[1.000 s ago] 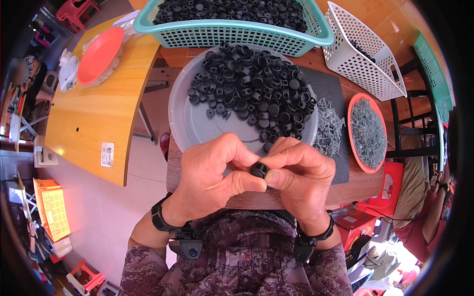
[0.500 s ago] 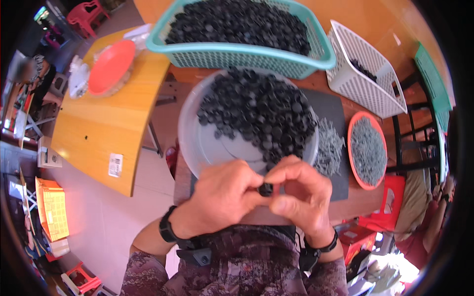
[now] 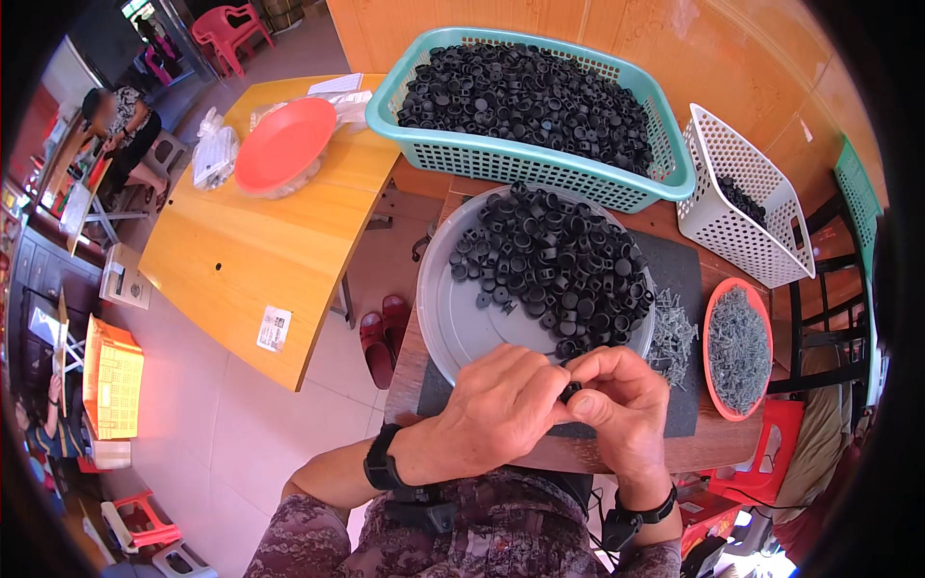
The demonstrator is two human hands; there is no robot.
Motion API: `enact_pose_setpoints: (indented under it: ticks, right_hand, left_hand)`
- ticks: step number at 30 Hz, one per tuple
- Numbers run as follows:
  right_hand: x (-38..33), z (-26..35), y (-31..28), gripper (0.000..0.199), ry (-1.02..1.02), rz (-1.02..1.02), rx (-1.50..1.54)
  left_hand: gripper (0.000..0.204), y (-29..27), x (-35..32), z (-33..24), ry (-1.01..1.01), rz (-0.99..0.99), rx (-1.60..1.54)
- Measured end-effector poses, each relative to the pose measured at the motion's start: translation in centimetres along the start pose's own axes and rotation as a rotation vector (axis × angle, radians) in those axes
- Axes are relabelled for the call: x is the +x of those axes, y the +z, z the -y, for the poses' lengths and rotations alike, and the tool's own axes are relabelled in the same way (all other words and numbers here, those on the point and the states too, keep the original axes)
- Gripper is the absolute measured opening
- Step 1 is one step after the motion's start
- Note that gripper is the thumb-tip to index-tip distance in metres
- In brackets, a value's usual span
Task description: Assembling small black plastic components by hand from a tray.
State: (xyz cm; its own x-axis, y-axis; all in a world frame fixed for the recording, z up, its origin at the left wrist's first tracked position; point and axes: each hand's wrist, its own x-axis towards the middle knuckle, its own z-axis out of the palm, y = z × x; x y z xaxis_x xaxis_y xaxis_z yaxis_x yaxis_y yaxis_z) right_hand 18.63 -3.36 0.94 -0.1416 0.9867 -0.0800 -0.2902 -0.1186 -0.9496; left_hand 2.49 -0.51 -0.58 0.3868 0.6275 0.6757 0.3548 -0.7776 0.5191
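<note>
In front of my body, my left hand (image 3: 503,407) and my right hand (image 3: 621,405) meet over the near rim of a round grey basin (image 3: 453,332). Between their fingertips sits a small black plastic cap (image 3: 569,392), mostly covered. My right thumb and forefinger pinch it from one side; the closed fingers of my left hand grip it from the other. Many similar black caps (image 3: 554,255) are heaped in the basin. Right of it lies a loose pile of thin grey screw-like pieces (image 3: 672,337), beside an orange-rimmed bowl (image 3: 711,361) filled with more of them.
Behind the basin stands a teal basket (image 3: 540,173) full of black caps. A white perforated basket (image 3: 742,246) holds a few dark parts. On the yellow table (image 3: 226,279) at left rests a red-orange basin (image 3: 286,144). Dark red slippers (image 3: 381,342) lie on the floor; a person sits far left.
The view has shifted, so basins and baskets appear lower and further right. My hands still hold the black cap together, now closer around it, with less of it showing.
</note>
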Motion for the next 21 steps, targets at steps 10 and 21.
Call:
enact_pose_setpoints:
  ticks: [10, 21]
  right_hand:
    - [1.4, 2.8, -2.9, 0.020, -0.227, -0.262, -0.361]
    - [9.3, 7.8, -12.2, 0.019, -0.494, -0.553, -0.797]
  left_hand:
    - [0.025, -4.6, 2.1, 3.9, -0.097, 0.048, 0.356]
    - [0.033, -3.6, 3.1, 5.9, -0.070, 0.379, 0.654]
